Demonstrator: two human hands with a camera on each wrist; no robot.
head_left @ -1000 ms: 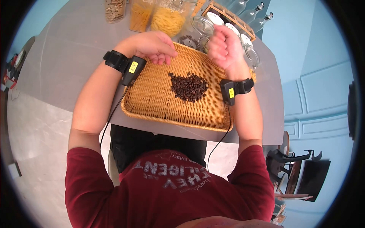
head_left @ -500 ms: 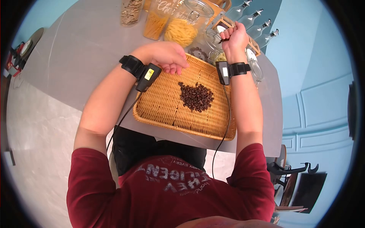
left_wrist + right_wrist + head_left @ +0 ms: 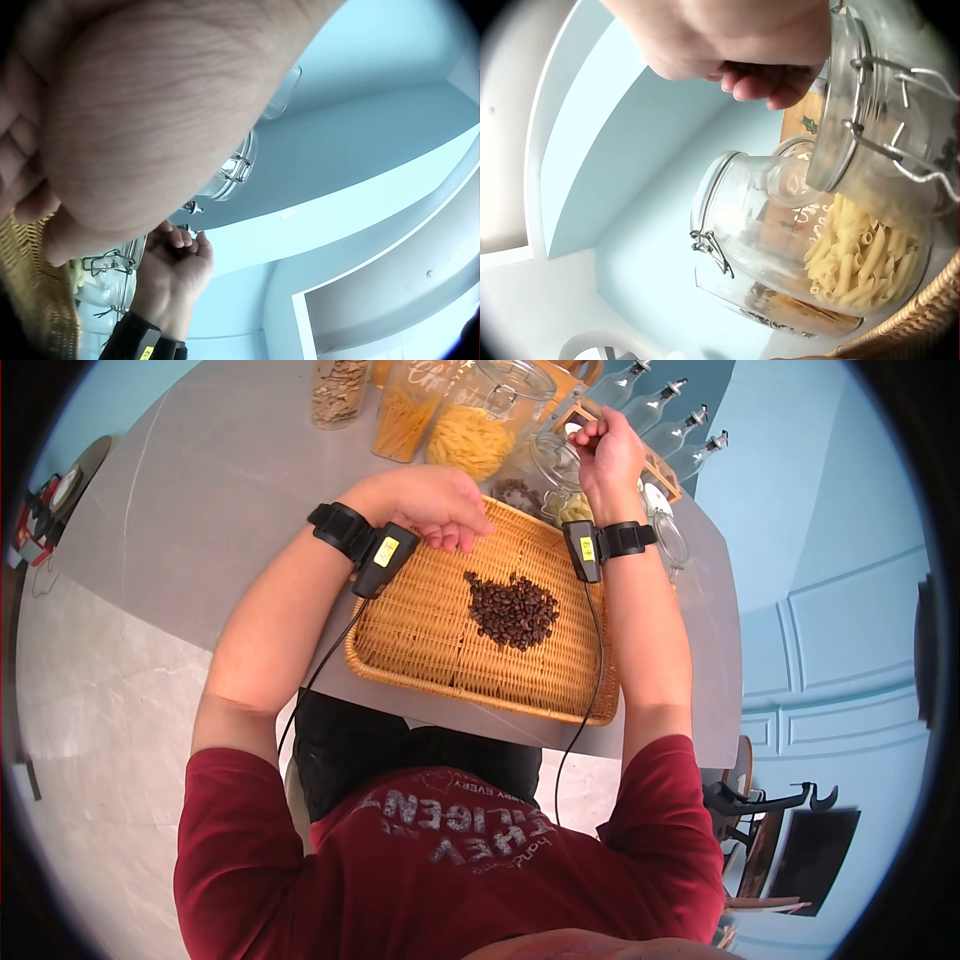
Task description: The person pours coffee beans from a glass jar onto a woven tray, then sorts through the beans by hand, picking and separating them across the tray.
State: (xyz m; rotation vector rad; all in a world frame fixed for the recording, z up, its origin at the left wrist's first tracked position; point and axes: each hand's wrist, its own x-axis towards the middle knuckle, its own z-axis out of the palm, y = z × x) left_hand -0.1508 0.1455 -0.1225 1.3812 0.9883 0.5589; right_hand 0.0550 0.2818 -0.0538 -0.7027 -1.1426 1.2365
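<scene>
My right hand (image 3: 612, 455) is raised over the glass jars behind the wicker tray, fingers curled around dark coffee beans that show only as a dark patch in the palm. In the right wrist view a clip-top jar (image 3: 892, 112) with wire clasps stands right beside the fingertips, dark beans at its far side. My left hand (image 3: 435, 505) lies over the tray's back left rim, fingers loosely bent, nothing visible in them. A heap of coffee beans (image 3: 512, 612) lies in the wicker tray (image 3: 400, 650).
Behind the tray stand a jar of penne (image 3: 470, 445), a container of spaghetti (image 3: 400, 425) and a tall container of brown flakes (image 3: 338, 395). Stoppered glass bottles (image 3: 670, 435) line the back right. A black cable (image 3: 590, 690) from the right wrist crosses the tray.
My right hand has moved farther back over the jars and turned at the wrist. The left hand keeps its place at the tray's rim. The head view has shifted slightly.
</scene>
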